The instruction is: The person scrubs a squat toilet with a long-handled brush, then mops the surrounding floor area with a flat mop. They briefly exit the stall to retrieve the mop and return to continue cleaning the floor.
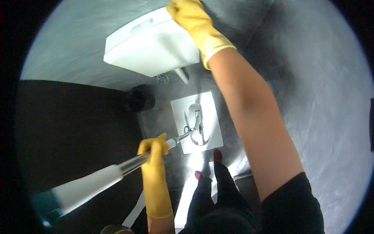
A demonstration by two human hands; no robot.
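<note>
My left hand, in a yellow rubber glove, grips the metal pole of a long-handled cleaning tool. Its thick white sleeve and dark green end cap point toward me at lower left. The far end of the tool, too small to make out exactly, reaches over the basin of a white squat toilet in the floor. My right hand, gloved the same way, is at the upper right corner of a white wall-mounted cistern. Its fingertips are turned away, so their hold is unclear.
A dark bin stands left of the toilet beside a black partition. A white flush pipe runs down below the cistern. Grey walls enclose the right side. My shoes are close to the toilet's front edge.
</note>
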